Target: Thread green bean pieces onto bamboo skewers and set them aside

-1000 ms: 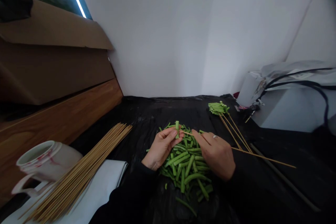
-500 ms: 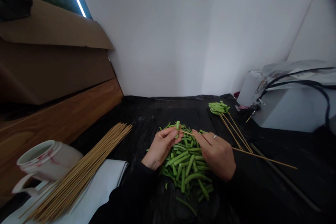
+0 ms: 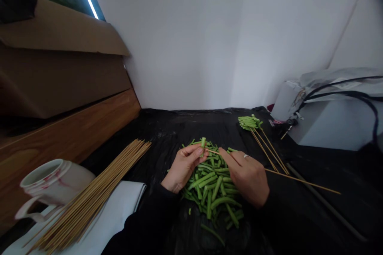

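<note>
My left hand (image 3: 186, 166) pinches a short cut piece of green bean (image 3: 203, 144) upright between thumb and fingers. My right hand (image 3: 247, 175), with a ring on one finger, is closed around a thin bamboo skewer (image 3: 303, 181). The skewer's tip meets the bean piece at my left fingertips; how deep it goes in I cannot tell. Its long tail sticks out to the right behind my right hand. Under both hands lies a heap of cut green beans (image 3: 214, 191), partly hidden by them.
Several skewers threaded with bean pieces (image 3: 249, 122) lie at the back right. At left, a bundle of bare skewers (image 3: 98, 195) rests over white paper (image 3: 131, 195) beside a white mug (image 3: 55, 181). A cardboard box (image 3: 66, 75) stands behind. Cables (image 3: 353, 94) cross a pale box at right.
Almost nothing differs. The skewer's tail has shifted very slightly to the right, and both hands keep the same hold on the bean piece and skewer.
</note>
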A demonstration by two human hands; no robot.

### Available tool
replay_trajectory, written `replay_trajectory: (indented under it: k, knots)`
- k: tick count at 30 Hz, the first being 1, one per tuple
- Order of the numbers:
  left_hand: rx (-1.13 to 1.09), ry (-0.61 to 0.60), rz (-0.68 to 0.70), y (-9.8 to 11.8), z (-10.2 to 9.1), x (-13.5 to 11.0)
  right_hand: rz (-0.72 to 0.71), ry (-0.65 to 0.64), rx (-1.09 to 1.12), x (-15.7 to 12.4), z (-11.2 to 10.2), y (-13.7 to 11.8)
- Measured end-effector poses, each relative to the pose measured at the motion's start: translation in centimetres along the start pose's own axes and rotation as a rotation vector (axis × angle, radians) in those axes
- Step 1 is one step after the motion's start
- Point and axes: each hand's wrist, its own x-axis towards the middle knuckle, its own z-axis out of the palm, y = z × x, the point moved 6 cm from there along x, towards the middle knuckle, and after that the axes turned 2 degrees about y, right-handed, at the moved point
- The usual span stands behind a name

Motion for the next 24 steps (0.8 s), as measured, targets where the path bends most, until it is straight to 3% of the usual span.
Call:
replay_trajectory:
  k: [16,24]
  knots:
    - [-0.007,0.061,-0.003,-0.14,-0.45,0.05,0.019,0.0,0.025,-0.24,0.25,-0.42]
    - [-0.001,0.035,-0.008,-0.24,-0.21,-0.09,0.021,0.003,0.06,-0.25,0.32,-0.6]
